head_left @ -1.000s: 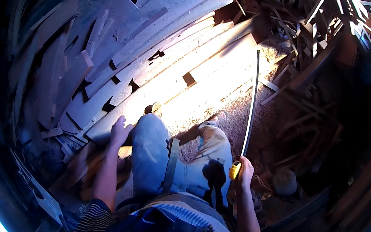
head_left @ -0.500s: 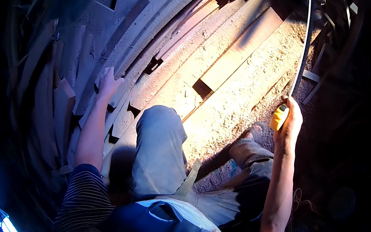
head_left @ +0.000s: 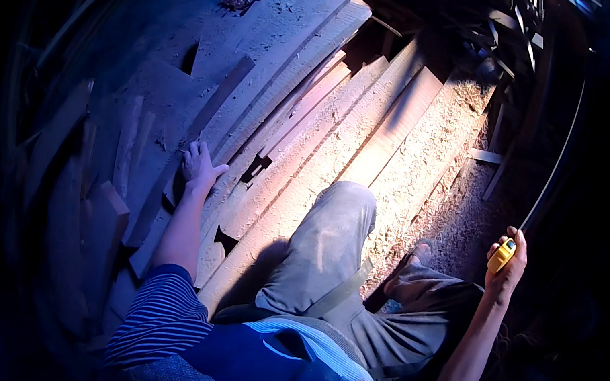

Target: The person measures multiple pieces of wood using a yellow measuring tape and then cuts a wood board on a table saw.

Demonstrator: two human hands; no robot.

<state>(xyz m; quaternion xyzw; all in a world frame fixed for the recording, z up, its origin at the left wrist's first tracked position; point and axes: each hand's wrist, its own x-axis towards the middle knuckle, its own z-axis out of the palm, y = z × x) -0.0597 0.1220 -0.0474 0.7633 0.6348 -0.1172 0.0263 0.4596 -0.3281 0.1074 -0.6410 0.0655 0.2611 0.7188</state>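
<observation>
My right hand (head_left: pixel 508 267) is wrapped round a yellow tape measure (head_left: pixel 502 256). Its thin blade (head_left: pixel 559 154) is drawn far out and rises away into the dark at the upper right. On the left, my left hand (head_left: pixel 201 166) lies against the near end of a narrow upright board (head_left: pixel 221 97), fingers stretched and thumb apart. Long rough planks (head_left: pixel 318 140) run side by side beneath and ahead of me, some dusted with sawdust. My bent knee (head_left: pixel 346 214) rests over them.
Several loose boards (head_left: pixel 108 221) lean at the left. Scrap strips (head_left: pixel 512 31) are heaped at the far right. Sawdust (head_left: pixel 464 96) covers the rightmost plank, and my foot (head_left: pixel 422 252) stands beside it. The surroundings are mostly dark.
My right hand and the tape measure have swung right and lower, the blade with them. My left hand shows farther right and lower in view, fingers now on the board. The view has shifted.
</observation>
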